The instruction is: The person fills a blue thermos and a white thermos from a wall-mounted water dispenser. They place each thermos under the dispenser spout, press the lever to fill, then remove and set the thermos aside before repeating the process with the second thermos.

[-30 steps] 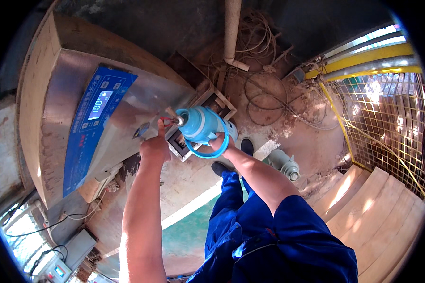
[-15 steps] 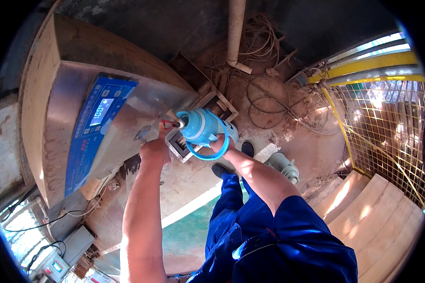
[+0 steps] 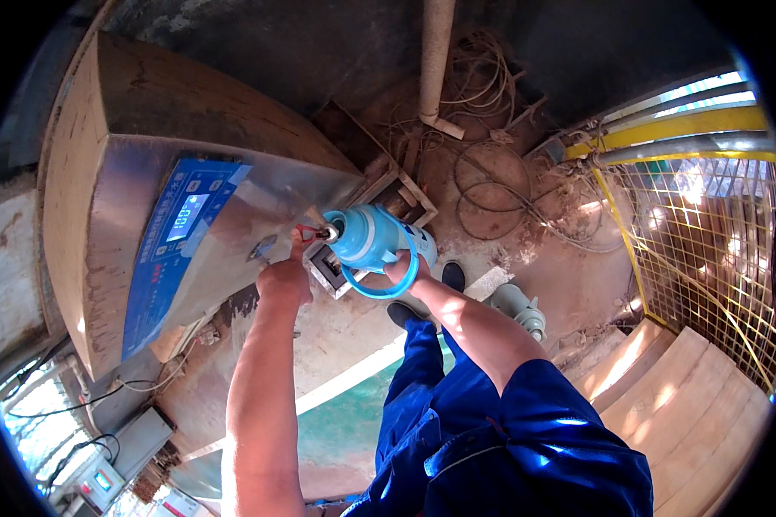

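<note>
Left hand (image 3: 282, 277) up at the tap (image 3: 328, 233), index finger extended onto its red lever (image 3: 305, 229), remaining fingers look folded toward palm; can't tell whether it pinches the lever or only presses on it. Right hand (image 3: 403, 268) has its fingers wrapped round the side grip of the light-blue flask (image 3: 366, 239), closed on it, fingertips mostly hidden. Flask is just in front of the boiler (image 3: 233, 198), mouth right at the tap outlet, body running off toward lower right in view; true tilt hard to judge from above, and can't tell if water runs. Blue ring handle (image 3: 372, 294) hangs out on the near side of the flask, beside the right hand. Boiler is a metal box, dusty top, blue control panel (image 3: 177, 250) with lit display on the front. Below the tap, a framed metal box (image 3: 327, 274), partly covered by the flask. Pale green flask (image 3: 517, 310) on the floor, right of the dark shoes (image 3: 453, 276), well apart from the blue one. Wooden boards (image 3: 690, 414) lower right, yellow mesh guard (image 3: 698, 250) above them. Pipe (image 3: 436, 65) at top, loose cables (image 3: 491, 207) on the floor near it. Blue work clothes (image 3: 526, 439) on the person
</note>
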The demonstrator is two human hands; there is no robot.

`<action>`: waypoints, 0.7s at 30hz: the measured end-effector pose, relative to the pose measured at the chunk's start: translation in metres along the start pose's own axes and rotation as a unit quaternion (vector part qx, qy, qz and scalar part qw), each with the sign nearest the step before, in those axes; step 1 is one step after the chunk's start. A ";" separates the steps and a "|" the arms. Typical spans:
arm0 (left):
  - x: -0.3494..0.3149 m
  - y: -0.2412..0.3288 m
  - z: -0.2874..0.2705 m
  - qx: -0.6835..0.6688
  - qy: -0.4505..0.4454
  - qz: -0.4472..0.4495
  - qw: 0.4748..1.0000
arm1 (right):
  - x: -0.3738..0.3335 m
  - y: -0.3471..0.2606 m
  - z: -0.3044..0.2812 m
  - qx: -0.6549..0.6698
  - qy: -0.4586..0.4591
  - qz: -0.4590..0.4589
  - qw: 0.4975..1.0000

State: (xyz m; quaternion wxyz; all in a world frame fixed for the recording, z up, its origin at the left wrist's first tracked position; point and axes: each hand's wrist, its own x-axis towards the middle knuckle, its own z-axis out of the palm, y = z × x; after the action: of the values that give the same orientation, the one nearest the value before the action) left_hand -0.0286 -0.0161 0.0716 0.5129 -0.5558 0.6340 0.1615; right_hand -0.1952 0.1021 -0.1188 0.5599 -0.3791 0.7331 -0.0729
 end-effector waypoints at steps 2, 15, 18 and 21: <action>0.000 0.000 -0.001 0.002 0.002 -0.001 1.000 | 0.001 0.000 -0.001 -0.004 -0.005 -0.002 1.000; -0.003 0.002 -0.004 0.018 -0.017 0.000 1.000 | 0.001 -0.001 -0.006 -0.020 0.003 -0.007 1.000; -0.003 0.001 -0.004 0.003 -0.019 0.000 1.000 | 0.002 -0.001 -0.008 -0.023 -0.003 -0.011 1.000; -0.003 0.001 -0.004 0.008 -0.019 0.000 1.000 | 0.002 -0.002 -0.010 -0.022 -0.017 -0.008 1.000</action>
State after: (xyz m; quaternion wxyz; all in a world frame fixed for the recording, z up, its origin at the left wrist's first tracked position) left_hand -0.0317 -0.0180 0.0753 0.5291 -0.5485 0.6254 0.1676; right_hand -0.2034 0.0964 -0.1158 0.5631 -0.3984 0.7219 -0.0543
